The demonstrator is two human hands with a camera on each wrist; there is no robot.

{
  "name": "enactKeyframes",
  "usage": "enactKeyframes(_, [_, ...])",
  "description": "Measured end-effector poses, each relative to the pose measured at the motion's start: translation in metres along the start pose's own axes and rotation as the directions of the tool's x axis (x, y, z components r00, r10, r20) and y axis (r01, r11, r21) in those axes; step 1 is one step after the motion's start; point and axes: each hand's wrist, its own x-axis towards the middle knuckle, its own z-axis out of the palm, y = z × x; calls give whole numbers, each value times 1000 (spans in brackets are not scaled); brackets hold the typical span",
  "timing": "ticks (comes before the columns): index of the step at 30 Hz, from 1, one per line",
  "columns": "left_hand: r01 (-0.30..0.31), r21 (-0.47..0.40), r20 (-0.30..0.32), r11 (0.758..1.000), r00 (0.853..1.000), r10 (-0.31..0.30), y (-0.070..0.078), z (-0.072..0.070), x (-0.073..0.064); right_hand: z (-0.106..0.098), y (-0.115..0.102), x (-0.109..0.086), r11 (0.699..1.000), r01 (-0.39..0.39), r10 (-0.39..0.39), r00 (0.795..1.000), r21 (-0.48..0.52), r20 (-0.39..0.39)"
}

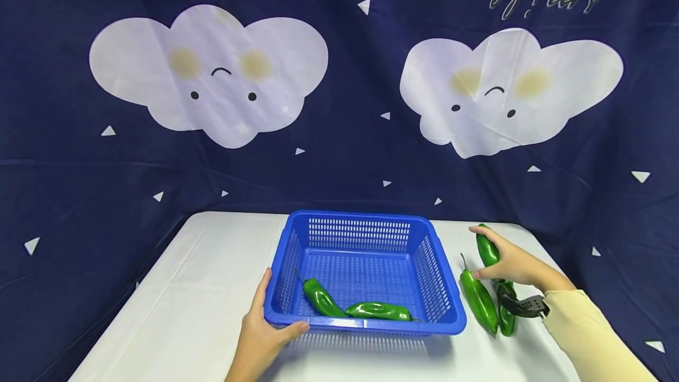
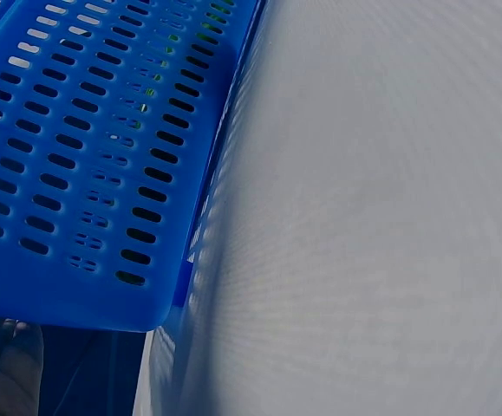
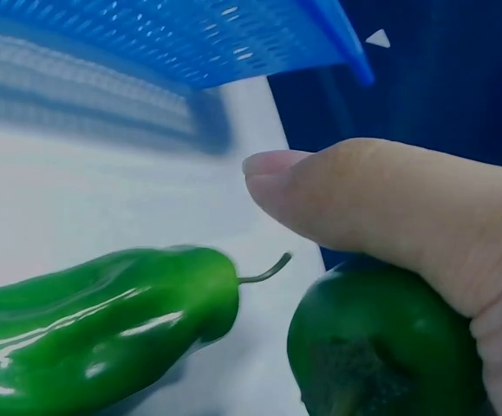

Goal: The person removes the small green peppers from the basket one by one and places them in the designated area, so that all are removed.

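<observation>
My left hand [image 1: 260, 323] grips the near left corner of a blue plastic basket [image 1: 366, 324], thumb along the front rim and fingers at the left side. In the left wrist view, its fingers [image 2: 8, 368] show at the basket's lower corner. Two green peppers [image 1: 323, 299] lie inside along the near wall. To the right of the basket, my right hand [image 1: 511, 261] holds a green pepper [image 1: 487, 247] between thumb and fingers; the right wrist view shows that pepper [image 3: 385, 347] beneath the thumb, the other fingers hidden. Another green pepper [image 1: 479, 302] lies just left of this hand.
One more green pepper [image 1: 507, 322] lies partly hidden under the black wrist strap [image 1: 522, 305]. Everything stands on a white-covered table [image 1: 175, 305]. Behind it hangs a dark blue cloth [image 1: 361, 152] with cloud prints.
</observation>
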Motion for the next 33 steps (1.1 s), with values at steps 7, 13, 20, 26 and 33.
enactKeyframes(7, [-1,-12,1,1000,1000,1,1,0,0,11,9,1,1000,-9,9,1000,0,11])
enactKeyframes(13, [4,-15,2,1000,1000,-4,1,0,1,20,13,1,1000,-15,16,1000,-10,21])
enactKeyframes(20, [-8,-22,-4,1000,1000,8,1,0,1,29,16,1,982,-48,39,998,-182,-49])
enactKeyframes(26, [-32,0,-13,999,999,32,3,-3,5,36,21,7,952,-105,85,993,-289,-81])
enactKeyframes(33, [-35,4,-11,999,999,35,2,-1,0,43,27,4,925,-170,165,985,-341,-44])
